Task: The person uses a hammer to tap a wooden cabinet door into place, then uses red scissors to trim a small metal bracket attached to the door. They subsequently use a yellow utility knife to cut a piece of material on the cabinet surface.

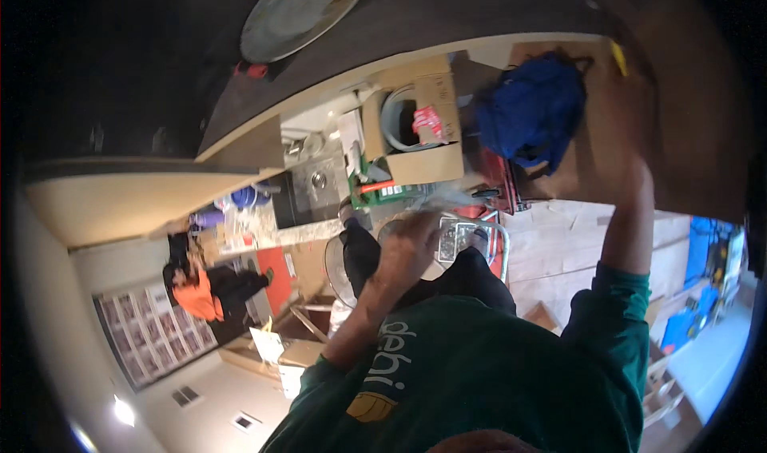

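My right hand [629, 117] is raised at the right in front of a brown panel, smeared by motion. A slim yellow object [619, 57] sticks out past its fingers; its kind is too blurred to tell. My left hand [411, 245] is lower, in front of my body and above my knees, also blurred. By its fingers is a pale, see-through smear [443, 200], and I cannot make out whether it is held. Between the two hands, farther off, lies a blue fabric bag [534, 109].
An open cardboard box [423, 168] holds a grey bucket [391, 121]. Beside it are an orange-handled hammer [379, 187] and a green case [399, 195]. A metal ladder frame [503, 241] stands by my legs. A dark cabinet with a round plate [304, 13] hangs above. A person in orange [200, 297] stands left.
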